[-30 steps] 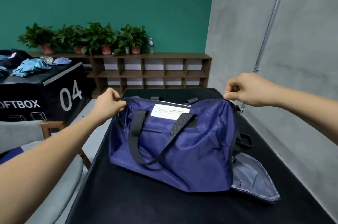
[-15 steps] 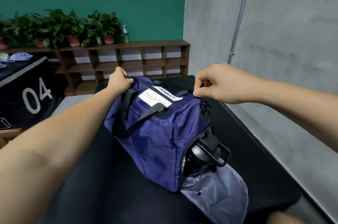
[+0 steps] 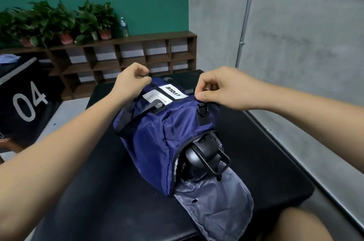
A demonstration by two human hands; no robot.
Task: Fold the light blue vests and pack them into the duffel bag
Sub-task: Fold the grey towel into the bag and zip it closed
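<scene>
A navy duffel bag [image 3: 163, 138] stands on the black table [image 3: 98, 191], turned end-on toward me. My left hand [image 3: 132, 77] pinches the far top edge of the bag. My right hand [image 3: 218, 87] pinches the near top edge, just above a black strap buckle [image 3: 202, 111]. The end pocket hangs open with its grey lining [image 3: 214, 201] spilling onto the table, and a black bottle [image 3: 202, 152] with a loop handle sits in it. A bit of light blue cloth [image 3: 7, 58] lies on the black box at far left. No vest shows inside the bag.
A black box marked 04 [image 3: 23, 101] stands at the left. A brown cubby shelf [image 3: 126, 57] with potted plants [image 3: 59, 22] and a water bottle [image 3: 124, 27] runs along the green wall. A grey concrete wall [image 3: 305, 53] with a metal pipe [image 3: 244, 30] borders the table's right side.
The bag has swung from side-on to end-on, so its open end pocket and the bottle now face me. Both hands kept their pinch on the top edge and came closer together.
</scene>
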